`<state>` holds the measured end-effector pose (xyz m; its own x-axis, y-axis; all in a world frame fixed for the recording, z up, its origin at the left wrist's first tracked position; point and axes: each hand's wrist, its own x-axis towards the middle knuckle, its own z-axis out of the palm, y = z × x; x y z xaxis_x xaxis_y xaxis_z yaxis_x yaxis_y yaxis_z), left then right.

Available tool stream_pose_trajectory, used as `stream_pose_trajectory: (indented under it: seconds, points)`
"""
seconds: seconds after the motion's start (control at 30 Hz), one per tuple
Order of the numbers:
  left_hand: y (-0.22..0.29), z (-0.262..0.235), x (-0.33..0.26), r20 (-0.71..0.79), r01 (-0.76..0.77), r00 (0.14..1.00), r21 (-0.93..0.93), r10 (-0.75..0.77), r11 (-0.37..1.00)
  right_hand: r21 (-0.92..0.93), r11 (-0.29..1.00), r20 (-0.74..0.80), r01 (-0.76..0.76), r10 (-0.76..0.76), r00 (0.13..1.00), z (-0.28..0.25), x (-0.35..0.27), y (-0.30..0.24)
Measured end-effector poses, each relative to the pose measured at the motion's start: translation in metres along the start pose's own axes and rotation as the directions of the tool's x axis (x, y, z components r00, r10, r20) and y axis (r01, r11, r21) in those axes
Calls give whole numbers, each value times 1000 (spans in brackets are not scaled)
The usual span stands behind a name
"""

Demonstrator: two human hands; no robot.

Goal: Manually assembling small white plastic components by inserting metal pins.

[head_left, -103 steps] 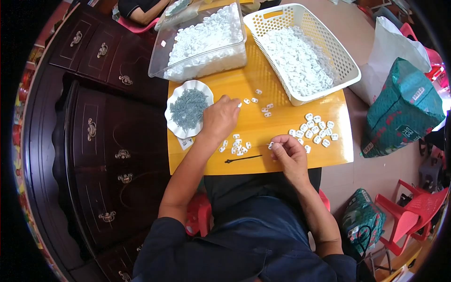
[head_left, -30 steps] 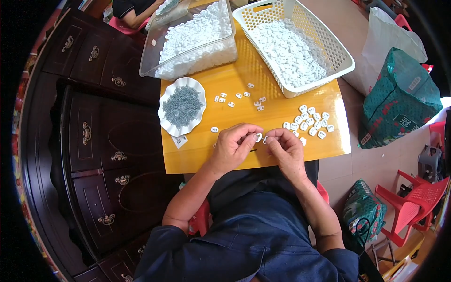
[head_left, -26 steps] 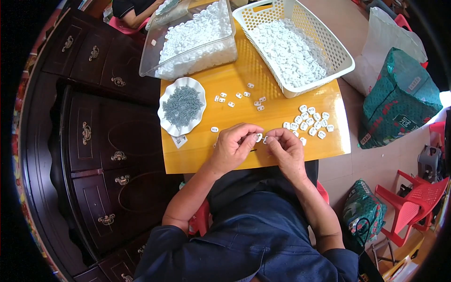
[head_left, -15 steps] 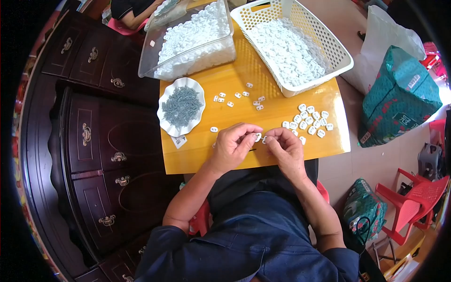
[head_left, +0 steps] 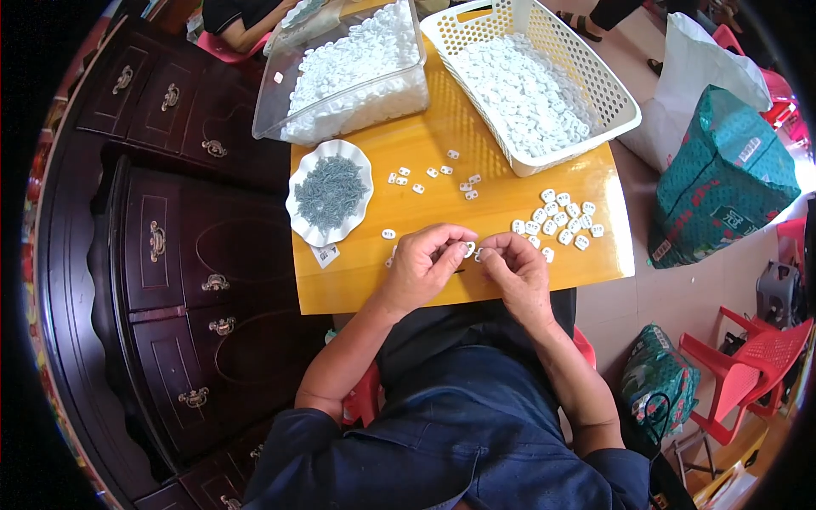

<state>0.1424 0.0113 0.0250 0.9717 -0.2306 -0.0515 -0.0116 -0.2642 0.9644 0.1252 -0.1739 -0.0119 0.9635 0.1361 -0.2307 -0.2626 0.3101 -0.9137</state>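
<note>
Near the front edge of the table, my left hand [head_left: 427, 262] pinches a small white plastic tag [head_left: 469, 249] between thumb and forefinger. Close against it, my right hand [head_left: 518, 268] pinches another small white piece [head_left: 478, 254], mostly covered by the fingertips. Whether the two pieces touch is too small to tell. Just right of my hands lies a group of white oval tags [head_left: 560, 218] with dark markings. Several small white pieces with holes [head_left: 419, 189] are scattered beyond my hands, and a marked tag [head_left: 388, 234] lies beside my left hand.
A scalloped white dish [head_left: 362, 157] of thin grey pins stands at the table's left. Behind are a clear bin [head_left: 269, 119] and a white perforated basket [head_left: 625, 115], both filled with white pieces. Dark drawers [head_left: 153, 246] flank the left; green bags [head_left: 722, 178] stand right.
My hands keep almost the same pinching pose, with only a slight shift of the fingertips. At the top right, another person's leg and sandalled foot have come into view.
</note>
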Motion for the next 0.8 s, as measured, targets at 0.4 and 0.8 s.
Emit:
stream_pose_trajectory:
  seconds: [0.4, 0.8]
  points:
    - [3, -3, 9, 79, -209, 976, 116, 201, 971, 61, 994, 70, -87, 83, 994, 0, 0, -9]
    - [31, 10, 4, 104, -293, 955, 472, 277, 831, 201, 969, 61, -145, 135, 989, -4, 2, -11]
